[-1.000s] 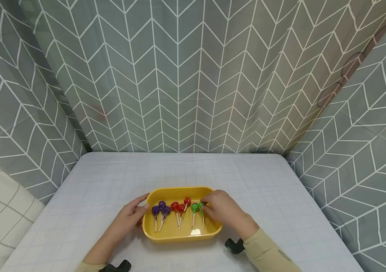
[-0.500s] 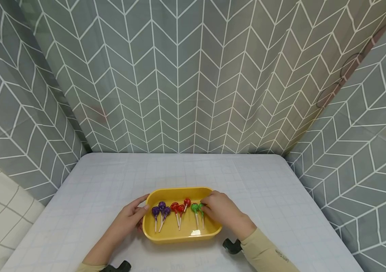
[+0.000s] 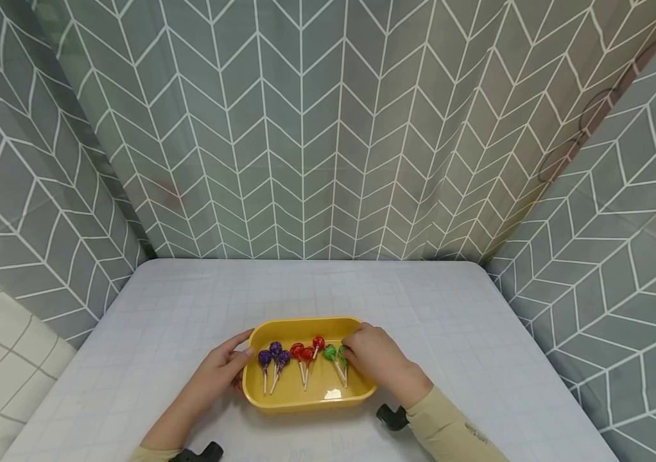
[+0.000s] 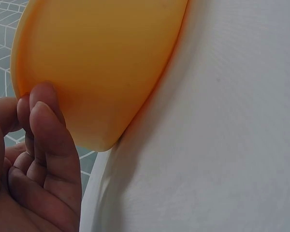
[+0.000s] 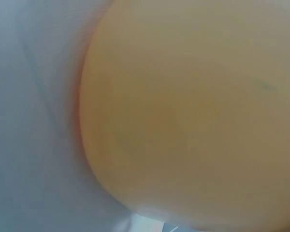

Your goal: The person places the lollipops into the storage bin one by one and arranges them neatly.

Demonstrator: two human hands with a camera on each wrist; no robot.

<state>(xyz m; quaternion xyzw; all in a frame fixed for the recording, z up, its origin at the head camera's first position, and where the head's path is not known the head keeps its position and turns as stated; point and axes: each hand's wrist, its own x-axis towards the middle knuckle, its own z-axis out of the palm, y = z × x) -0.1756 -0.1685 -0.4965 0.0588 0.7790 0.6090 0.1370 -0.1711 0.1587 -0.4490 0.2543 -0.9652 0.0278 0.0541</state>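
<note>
A yellow tray (image 3: 299, 401) holds three groups of lollipops. Purple lollipops (image 3: 275, 359) lie at its left and red lollipops (image 3: 307, 354) in the middle. Toward the right end a green lollipop (image 3: 330, 353) lies slanted, its stick crossing close to that of a second green lollipop (image 3: 343, 357). My right hand (image 3: 382, 359) reaches over the tray's right end and pinches this second one near its head, which the fingers partly cover. My left hand (image 3: 221, 369) grips the tray's left end, thumb at the rim; the left wrist view shows its fingers (image 4: 50, 125) against the outer wall.
The tray stands on a table with a white cloth (image 3: 189, 295). Grey curtains (image 3: 305, 128) with white chevron lines rise behind the table and at both sides. Dark wrist mounts (image 3: 391, 417) sit by the sleeves. The tray's outer wall (image 5: 183, 121) fills most of the right wrist view.
The left green lollipop has tilted: its stick end has swung right toward the other green one, and its head has shifted slightly left. My left hand and the tray have stayed put.
</note>
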